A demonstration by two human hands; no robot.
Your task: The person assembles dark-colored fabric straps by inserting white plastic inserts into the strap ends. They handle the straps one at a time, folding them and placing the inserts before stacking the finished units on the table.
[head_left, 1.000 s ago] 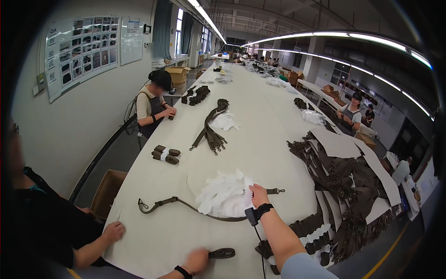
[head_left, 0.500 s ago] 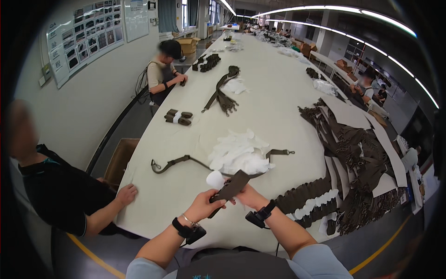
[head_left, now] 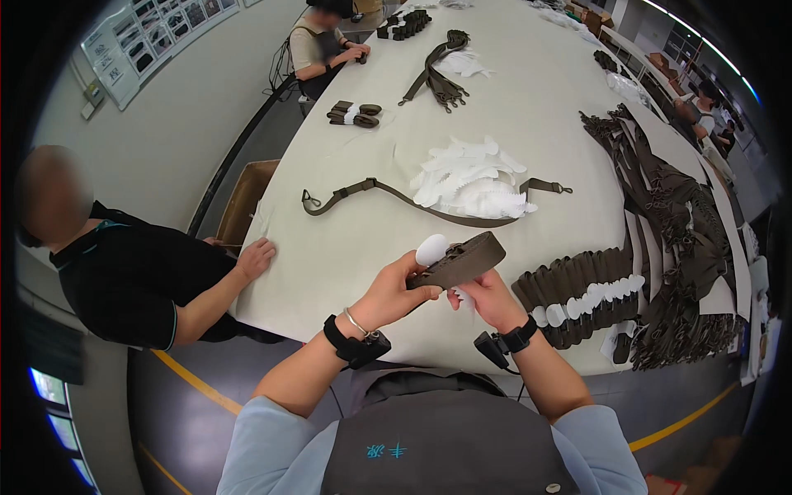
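Observation:
My left hand (head_left: 396, 289) is closed around a folded dark brown webbing strap (head_left: 466, 262), whose looped end points up and to the right. A white paper band (head_left: 431, 249) lies against the strap, its rounded end standing up above my left thumb side. Under the strap, my right hand (head_left: 492, 299) has its fingers bent around the band's toothed white end. Beyond my hands, a loose strap with metal hooks (head_left: 396, 195) is stretched across the table, passing in front of a heap of white paper bands (head_left: 472, 177).
Banded strap bundles (head_left: 577, 289) lie in a row at the right, beside a large pile of loose straps (head_left: 689, 223). Farther off are a small bundle pair (head_left: 355, 114) and hooked straps (head_left: 441, 74). A person in black (head_left: 140, 272) rests a hand on the table's left edge.
The view has tipped down, so the table things sit higher. The folded strap has turned to show its looped end, and my right hand has shifted beneath it with the band's toothed end.

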